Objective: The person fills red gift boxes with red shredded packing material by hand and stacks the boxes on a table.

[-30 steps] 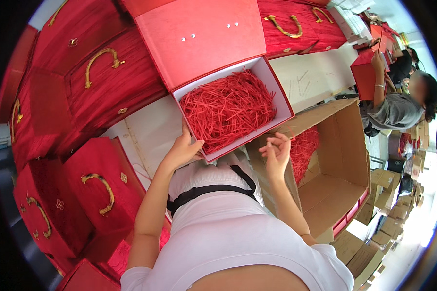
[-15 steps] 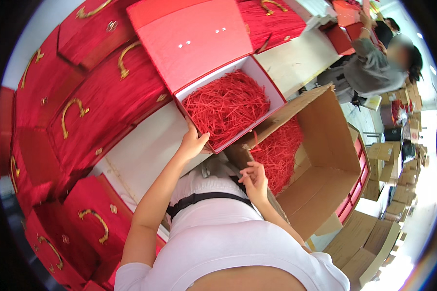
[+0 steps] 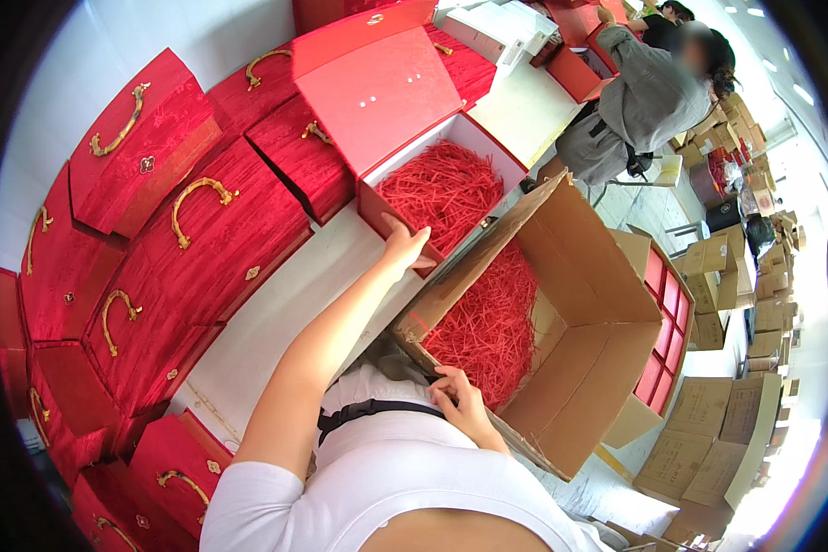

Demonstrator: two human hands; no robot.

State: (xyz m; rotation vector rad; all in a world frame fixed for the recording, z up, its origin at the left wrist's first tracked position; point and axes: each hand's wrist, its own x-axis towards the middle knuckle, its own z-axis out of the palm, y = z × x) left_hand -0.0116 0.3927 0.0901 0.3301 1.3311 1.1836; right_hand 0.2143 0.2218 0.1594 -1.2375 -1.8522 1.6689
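Note:
My left hand (image 3: 407,247) grips the near side of an open red gift box (image 3: 371,210), thumb and fingers about its edge. Red paper shreds (image 3: 443,191) fill the box's white-lined inside, and its lid (image 3: 382,87) stands tipped back. Close to my waist, my right hand (image 3: 463,402) has its fingers curled at the near rim of a tall open cardboard box (image 3: 607,267). Inside that carton lies a heap of loose red paper shreds (image 3: 488,331). The carton's rim partly covers the gift box's right corner.
Several closed red gift boxes with gold handles (image 3: 198,207) line the white table (image 3: 290,290) at the left. A person in grey (image 3: 649,87) works at the far right beside another open red box (image 3: 580,69). Flat cartons (image 3: 708,437) and a case of red boxes (image 3: 662,322) stand right.
My right hand has come down from above the carton's edge onto its rim. The carton sits nearer to me. My view has shifted, and my left hand still grips the gift box.

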